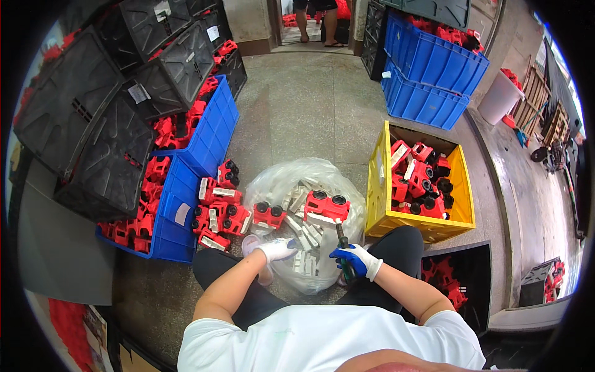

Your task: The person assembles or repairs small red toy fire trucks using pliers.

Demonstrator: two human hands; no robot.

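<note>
My right hand [356,260], in a white glove with a blue palm, grips a slim dark electric screwdriver [344,248]. The tool's tip points up at the lower edge of a red toy truck [327,206] with black wheels and a white strip. That truck rests on white plastic strips [305,257] in a clear plastic bag [316,283] between my knees. My left hand [277,250], gloved in white, is over the bag's left side, fingers curled; whatever they hold is hidden. Another red truck [268,214] lies at the bag's left rim.
Red trucks are piled [220,208] left of the bag, beside blue crates [176,208] and stacked black crates [105,161]. To the right stands a yellow crate [421,230] of trucks; blue crates [427,93] are stacked behind it. A person's legs [316,23] show in the far doorway.
</note>
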